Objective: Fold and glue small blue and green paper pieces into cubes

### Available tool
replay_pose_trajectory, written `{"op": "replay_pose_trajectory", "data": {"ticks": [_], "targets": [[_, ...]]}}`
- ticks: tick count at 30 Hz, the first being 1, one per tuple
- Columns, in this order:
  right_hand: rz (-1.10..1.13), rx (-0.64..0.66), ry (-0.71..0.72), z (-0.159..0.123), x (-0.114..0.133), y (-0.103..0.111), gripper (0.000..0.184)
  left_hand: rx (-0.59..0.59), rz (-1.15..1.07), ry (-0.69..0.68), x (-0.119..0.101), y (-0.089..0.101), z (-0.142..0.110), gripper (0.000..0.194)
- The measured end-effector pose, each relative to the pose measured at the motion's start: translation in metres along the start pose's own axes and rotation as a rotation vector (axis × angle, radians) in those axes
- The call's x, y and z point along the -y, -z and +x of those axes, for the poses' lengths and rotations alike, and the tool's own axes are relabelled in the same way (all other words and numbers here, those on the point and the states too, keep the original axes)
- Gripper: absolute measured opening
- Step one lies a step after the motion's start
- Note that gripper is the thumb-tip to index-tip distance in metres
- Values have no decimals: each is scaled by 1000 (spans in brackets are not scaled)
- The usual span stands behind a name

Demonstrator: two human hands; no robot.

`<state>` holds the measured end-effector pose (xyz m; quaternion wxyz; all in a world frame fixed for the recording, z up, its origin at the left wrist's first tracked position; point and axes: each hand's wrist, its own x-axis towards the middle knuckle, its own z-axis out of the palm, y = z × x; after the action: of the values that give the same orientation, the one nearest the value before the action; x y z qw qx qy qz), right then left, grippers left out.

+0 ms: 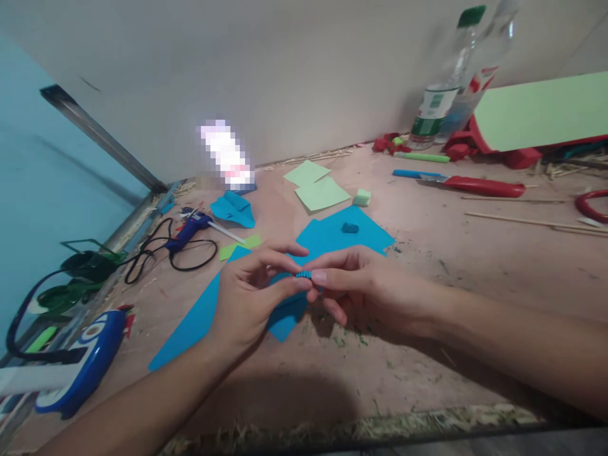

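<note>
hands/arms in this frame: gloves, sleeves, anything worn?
Both bare. The left hand and right hand wear no gloves, and no rings, watch or bands show. Both forearms are uncovered to the frame edge, with no sleeve in view. No markings or cables on them.

Glue gun (190,229) left of paper sheets (344,235), bottles (444,95) behind

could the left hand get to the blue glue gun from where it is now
Probably yes, but not freely: the left hand and the right hand are both pinching a small blue folded piece. The glue gun lies on the table to its left, with only bare table and blue paper between.
</note>
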<state>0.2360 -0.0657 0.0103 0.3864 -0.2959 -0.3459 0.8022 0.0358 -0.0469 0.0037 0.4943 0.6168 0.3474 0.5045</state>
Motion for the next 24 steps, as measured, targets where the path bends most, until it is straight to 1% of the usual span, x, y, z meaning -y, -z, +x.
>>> {"op": "replay_pose_trajectory", "data": {"ticks": [3,5,7,9,13,16,18,20,24], "targets": [[-5,4,-3,0,1,-1,25,49,-44,41,-1,0,1,24],[-5,-3,-7,0,2,-1,26,82,-60,45,-2,-1,2,25],[-5,-9,-7,1,3,-2,24,100,-42,29,-3,-1,2,25],[-14,-19,7,1,3,-3,24,105,32,-9,-4,-1,1,25],[-37,-53,27,2,1,-5,22,88,190,-129,-5,-1,-2,26],[-48,-63,39,2,-1,-5,20,64,266,-216,-7,-1,-3,27],[-49,-58,35,2,-1,-4,20,57,307,-264,-9,-2,-3,24],[-40,-53,20,2,-1,-2,20,49,315,-279,-10,-2,-2,21],[-21,-3,-9,2,2,1,26,37,288,-260,-10,-1,-1,17]]}}
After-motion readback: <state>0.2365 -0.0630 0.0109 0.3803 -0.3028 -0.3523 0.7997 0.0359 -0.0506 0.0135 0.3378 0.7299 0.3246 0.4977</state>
